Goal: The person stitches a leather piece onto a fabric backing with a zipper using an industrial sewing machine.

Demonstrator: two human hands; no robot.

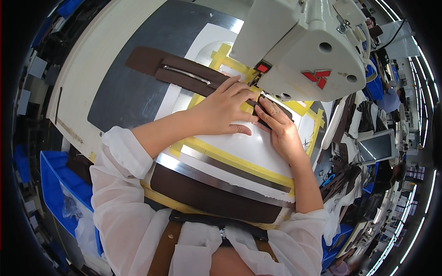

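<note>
Pressing down with two bare hands: spreading the left hand palm down over the right-hand part of one dark brown strip, with the fingers fanned, slightly bent, and the thumb standing well apart over a white surface; resting the right hand just beside it, with the fingers long and close together and the tips on a dark piece near the needle area. Hiding the right thumb from view, so leaving any pinch impossible to tell. Slanting the left forearm up from the lower left, and holding the right one more steeply, both in white sleeves.

Working under one white sewing machine. Counting one silver zipper along the strip, left of the left hand; one dark grey sheet under the strip's left part; several yellow tape bands; one dark brown panel nearest the body; one blue bin at far left; one screen at right.
</note>
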